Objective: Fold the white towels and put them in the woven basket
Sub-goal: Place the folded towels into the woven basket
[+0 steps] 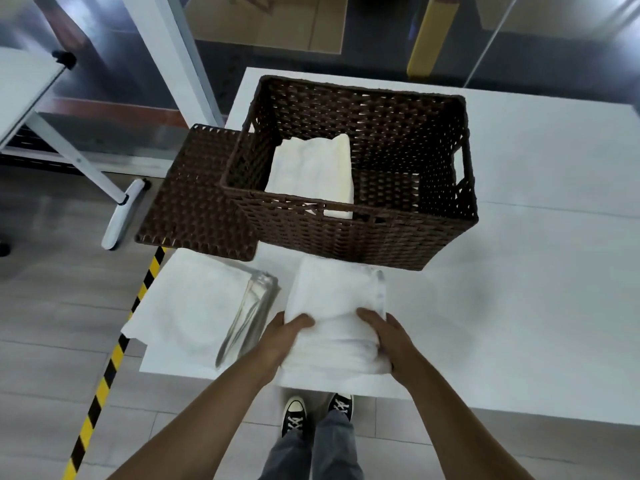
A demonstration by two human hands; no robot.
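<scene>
A folded white towel [334, 306] lies in front of the woven basket [398, 237], near the table's front edge. My left hand [282, 336] grips its left side and my right hand [388, 336] grips its right side, fingers on top. The dark brown basket stands open at the table's middle, with one folded white towel [311, 171] lying in its left half. A stack of unfolded white towels [190, 306] rests at the table's front left corner, overhanging the edge slightly.
The basket's woven lid [194, 195] lies flat to the left of the basket, jutting past the white table [536, 289]. A black-and-yellow floor stripe [104, 375] runs along the left. Another table's white legs [117, 209] stand at far left.
</scene>
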